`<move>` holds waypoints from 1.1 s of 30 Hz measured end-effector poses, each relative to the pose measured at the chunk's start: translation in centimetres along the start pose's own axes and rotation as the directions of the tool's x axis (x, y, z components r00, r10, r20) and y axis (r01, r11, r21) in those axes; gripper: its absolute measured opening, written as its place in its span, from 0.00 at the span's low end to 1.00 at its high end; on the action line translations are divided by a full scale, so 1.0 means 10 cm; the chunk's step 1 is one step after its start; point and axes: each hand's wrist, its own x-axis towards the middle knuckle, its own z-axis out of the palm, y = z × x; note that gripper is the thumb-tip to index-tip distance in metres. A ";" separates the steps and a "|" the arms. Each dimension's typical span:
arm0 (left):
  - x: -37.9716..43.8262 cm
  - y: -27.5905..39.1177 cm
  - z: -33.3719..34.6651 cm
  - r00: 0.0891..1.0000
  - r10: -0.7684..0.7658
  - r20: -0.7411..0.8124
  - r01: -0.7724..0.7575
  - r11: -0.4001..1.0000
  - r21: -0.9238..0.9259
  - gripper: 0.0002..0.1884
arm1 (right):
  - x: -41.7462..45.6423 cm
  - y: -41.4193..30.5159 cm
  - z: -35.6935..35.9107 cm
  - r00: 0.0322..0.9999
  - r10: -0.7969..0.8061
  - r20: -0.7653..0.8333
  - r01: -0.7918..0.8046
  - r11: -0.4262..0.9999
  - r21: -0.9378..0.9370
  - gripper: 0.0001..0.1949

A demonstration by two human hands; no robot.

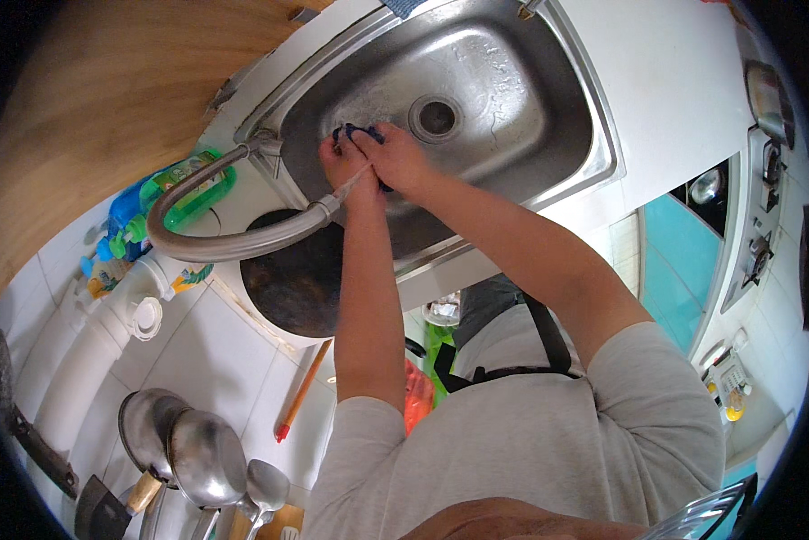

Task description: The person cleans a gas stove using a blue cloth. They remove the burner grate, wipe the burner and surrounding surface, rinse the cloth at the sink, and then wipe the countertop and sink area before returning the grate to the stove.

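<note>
Both my hands are together over the left part of a stainless steel sink (512,128). My left hand (342,162) and my right hand (398,156) are closed around a dark blue cloth (358,133), which is bunched up and mostly hidden by my fingers. A thin stream of water (354,181) runs from the curved metal faucet (242,246) onto my hands. Beyond them, the round drain (437,118) shows in the wet sink floor.
Dish soap bottles (198,189) stand left of the sink by a white drainpipe (87,358). Near my left forearm is a round black board or lid (290,283). Metal pans (205,459) and a cleaver (101,509) hang lower left. A gas stove (759,250) lies right.
</note>
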 end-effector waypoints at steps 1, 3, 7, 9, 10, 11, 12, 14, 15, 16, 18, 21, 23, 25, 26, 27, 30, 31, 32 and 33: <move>0.01 0.06 0.04 0.998 -0.035 0.055 0.037 0.999 -0.033 0.16 | -0.01 -0.05 -0.01 0.996 -0.083 -0.021 0.076 0.971 -0.227 0.18; -0.10 0.01 0.21 0.997 0.077 0.011 -0.078 0.976 0.203 0.16 | 0.34 0.21 -0.04 0.988 -0.123 -0.094 0.092 0.955 -0.284 0.20; -0.03 -0.08 0.28 0.976 0.216 0.037 -0.200 0.809 0.552 0.16 | 0.46 0.55 -0.11 0.955 -0.289 0.062 0.284 0.836 -0.471 0.20; 0.00 0.14 0.27 0.988 0.153 -0.035 -0.118 0.874 0.471 0.14 | 0.29 0.51 -0.10 0.973 -0.217 0.072 0.225 0.854 -0.469 0.21; -0.01 0.12 0.24 0.994 0.105 0.011 -0.099 0.889 0.448 0.13 | 0.23 0.49 -0.06 0.996 -0.094 -0.008 0.084 0.919 -0.385 0.21; -0.03 0.07 0.20 0.997 0.058 0.058 -0.078 0.902 0.424 0.13 | 0.20 0.46 -0.05 0.996 0.038 -0.075 -0.059 0.956 -0.286 0.22; -0.05 0.07 0.18 0.994 0.021 0.105 -0.062 0.913 0.402 0.12 | 0.25 0.47 -0.09 0.994 0.070 -0.085 -0.089 0.962 -0.257 0.24; -0.16 0.15 0.18 0.988 -0.068 0.142 0.050 0.991 0.126 0.11 | 0.42 0.64 -0.26 0.983 0.147 -0.114 -0.167 0.968 -0.189 0.28; -0.25 0.19 0.15 0.981 -0.111 0.160 0.114 0.993 -0.012 0.12 | 0.43 0.72 -0.33 0.980 0.141 -0.138 -0.165 0.970 -0.181 0.29; -0.31 0.26 0.14 0.973 -0.143 0.180 0.163 0.982 -0.098 0.12 | 0.46 0.78 -0.43 0.978 0.128 -0.166 -0.157 0.972 -0.174 0.31; -0.39 0.38 0.16 0.953 -0.198 0.228 0.257 0.929 -0.267 0.13 | 0.55 1.02 -0.51 0.970 0.131 -0.207 -0.156 0.981 -0.114 0.32; -0.41 0.30 0.09 0.951 -0.185 0.249 0.282 0.849 -0.446 0.13 | -0.19 0.03 -0.53 0.897 0.393 0.202 -0.425 0.643 0.637 0.27; -0.43 0.32 0.08 0.946 -0.183 0.268 0.299 0.814 -0.499 0.16 | -0.27 0.03 -0.53 0.870 0.398 0.290 -0.481 0.563 0.672 0.23; -0.43 0.32 0.03 0.948 -0.159 0.275 0.287 0.797 -0.531 0.18 | -0.22 0.17 -0.52 0.850 0.370 0.376 -0.524 0.511 0.682 0.20; -0.43 0.31 0.00 0.952 -0.138 0.272 0.269 0.798 -0.539 0.18 | -0.12 0.35 -0.52 0.843 0.343 0.415 -0.538 0.504 0.676 0.20; -0.43 0.28 -0.06 0.957 -0.118 0.266 0.251 0.798 -0.548 0.18 | -0.10 0.35 -0.51 0.832 0.317 0.455 -0.555 0.496 0.668 0.19; -0.42 0.24 -0.18 0.981 -0.078 0.180 0.170 0.795 -0.582 0.21 | -0.13 0.31 -0.58 0.861 0.266 0.432 -0.506 0.518 0.689 0.16; -0.43 0.25 -0.18 0.983 -0.123 0.135 0.179 0.800 -0.573 0.21 | -0.13 0.28 -0.58 0.882 0.250 0.399 -0.471 0.498 0.728 0.15; -0.45 0.26 -0.18 0.982 -0.167 0.089 0.188 0.804 -0.563 0.22 | -0.11 0.26 -0.56 0.901 0.236 0.363 -0.433 0.476 0.765 0.14; -0.46 0.28 -0.17 0.978 -0.207 0.041 0.194 0.807 -0.558 0.22 | -0.09 0.22 -0.55 0.919 0.220 0.327 -0.393 0.457 0.797 0.13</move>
